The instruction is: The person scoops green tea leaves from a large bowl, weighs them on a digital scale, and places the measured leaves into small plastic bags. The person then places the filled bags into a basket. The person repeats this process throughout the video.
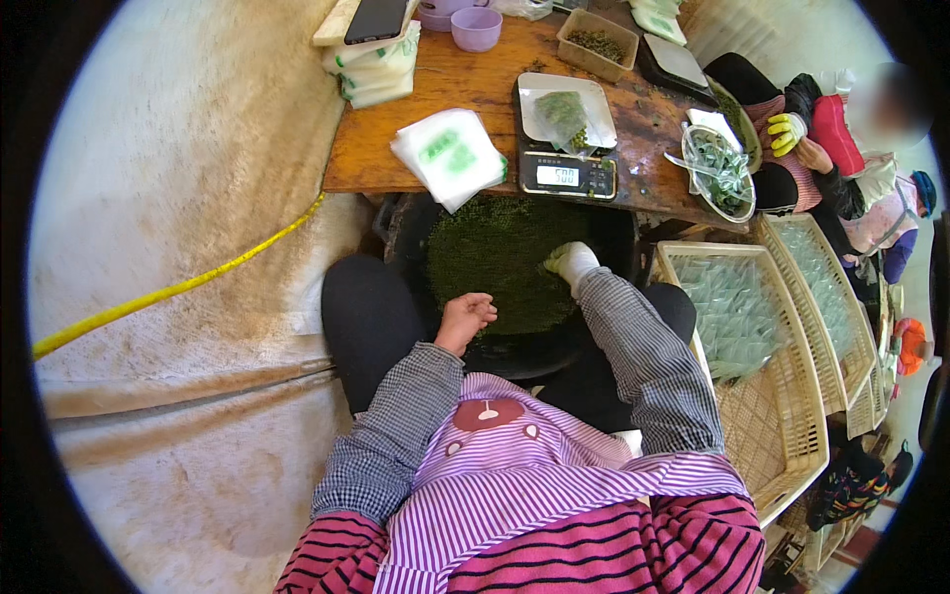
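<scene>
A black tub holds a mass of small green grains or beads between my knees. My bare left hand hovers over the tub's near left side, fingers loosely curled, with nothing seen in it. My right hand, in a pale glove, reaches to the green mass at the right; its fingertips are partly hidden. On the wooden table beyond, a digital scale reads 500 and bears a clear plastic bag of green grains. Left of it lies a stack of white plastic bags with green print.
Bag bundles topped by a phone, a purple bowl, a plastic container and a second scale stand farther back. Crates with clear packets flank my right. Other people sit at the right; a yellow hose runs left.
</scene>
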Motion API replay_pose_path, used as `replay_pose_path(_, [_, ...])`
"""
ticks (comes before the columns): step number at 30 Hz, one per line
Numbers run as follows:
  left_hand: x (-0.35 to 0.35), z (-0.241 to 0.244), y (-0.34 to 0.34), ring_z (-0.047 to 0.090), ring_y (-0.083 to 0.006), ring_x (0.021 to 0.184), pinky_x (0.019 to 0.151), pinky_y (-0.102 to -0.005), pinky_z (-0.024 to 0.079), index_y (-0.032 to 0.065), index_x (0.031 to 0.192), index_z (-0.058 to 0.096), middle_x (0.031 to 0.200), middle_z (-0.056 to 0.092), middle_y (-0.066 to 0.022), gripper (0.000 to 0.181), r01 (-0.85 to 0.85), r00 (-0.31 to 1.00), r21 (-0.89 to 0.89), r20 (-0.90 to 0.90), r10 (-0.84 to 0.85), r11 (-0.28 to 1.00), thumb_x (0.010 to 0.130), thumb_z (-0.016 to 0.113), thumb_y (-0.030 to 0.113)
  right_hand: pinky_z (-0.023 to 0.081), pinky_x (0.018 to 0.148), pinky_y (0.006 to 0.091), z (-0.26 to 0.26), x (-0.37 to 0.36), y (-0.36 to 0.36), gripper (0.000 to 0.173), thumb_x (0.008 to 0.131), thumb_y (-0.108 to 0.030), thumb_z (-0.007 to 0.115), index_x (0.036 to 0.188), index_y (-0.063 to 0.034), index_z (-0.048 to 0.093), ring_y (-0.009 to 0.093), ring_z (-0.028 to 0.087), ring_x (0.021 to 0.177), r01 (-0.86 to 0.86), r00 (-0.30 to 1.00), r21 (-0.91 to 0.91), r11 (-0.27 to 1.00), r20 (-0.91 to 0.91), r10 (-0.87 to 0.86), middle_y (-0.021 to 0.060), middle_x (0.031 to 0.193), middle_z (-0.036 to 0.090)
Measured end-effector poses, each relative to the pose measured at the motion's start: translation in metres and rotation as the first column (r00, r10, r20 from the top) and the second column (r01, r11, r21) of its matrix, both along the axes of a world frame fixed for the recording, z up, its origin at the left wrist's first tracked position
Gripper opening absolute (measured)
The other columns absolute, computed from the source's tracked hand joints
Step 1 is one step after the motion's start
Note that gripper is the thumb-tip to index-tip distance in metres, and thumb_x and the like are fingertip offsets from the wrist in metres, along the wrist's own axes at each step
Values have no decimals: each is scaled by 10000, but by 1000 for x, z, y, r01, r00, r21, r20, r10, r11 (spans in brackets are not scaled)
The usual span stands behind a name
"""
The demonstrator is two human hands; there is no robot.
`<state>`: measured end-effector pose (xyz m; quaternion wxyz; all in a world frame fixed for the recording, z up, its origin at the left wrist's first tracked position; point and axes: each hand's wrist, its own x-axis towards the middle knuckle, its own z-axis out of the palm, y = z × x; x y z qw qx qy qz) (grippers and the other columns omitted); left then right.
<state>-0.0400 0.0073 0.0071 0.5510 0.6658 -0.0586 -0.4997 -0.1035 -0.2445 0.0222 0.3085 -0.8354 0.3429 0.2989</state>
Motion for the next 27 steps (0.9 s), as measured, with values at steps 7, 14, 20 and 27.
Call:
replay_pose_path(7, [1, 42, -24, 641, -143, 849, 691, -237, 501, 27, 1267, 491, 1128, 605, -120, 380, 10, 998, -145, 57, -2, 989, 971, 475, 265, 373, 903, 308, 97, -44, 23, 258, 901, -220, 601, 1132, -105, 598, 125, 544, 981, 441, 471, 771, 459, 237, -850, -21, 1053, 627])
replay_pose_path(14, [-20, 118, -63, 611, -105, 739, 617, -205, 472, 12, 1321, 424, 1107, 598, -97, 479, 28, 999, -438, -26, -44, 899, 945, 534, 288, 432, 832, 265, 114, -51, 59, 205, 920, -159, 554, 1089, -60, 613, 116, 565, 912, 199, 329, 921, 336, 260, -908, 6, 1007, 636])
replay_pose_path(20, [-19, 101, -62, 510, -51, 571, 510, -190, 403, 9, 1089, 565, 735, 566, 11, 219, 56, 998, -330, 27, -50, 942, 957, 493, 167, 388, 959, 271, 106, -57, 69, 364, 870, 14, 512, 1232, -12, 543, 177, 526, 1087, 314, 252, 728, 609, 555, -793, 84, 1148, 583])
replay_pose_path(27, [-21, 97, -56, 487, -58, 527, 500, -208, 412, -6, 1055, 569, 684, 544, 6, 187, 156, 969, -294, 231, -89, 943, 946, 479, 116, 383, 970, 274, 118, -66, 73, 466, 838, 17, 573, 1294, -48, 504, 183, 511, 1141, -7, 370, 334, 943, 877, -308, 109, 1244, 541])
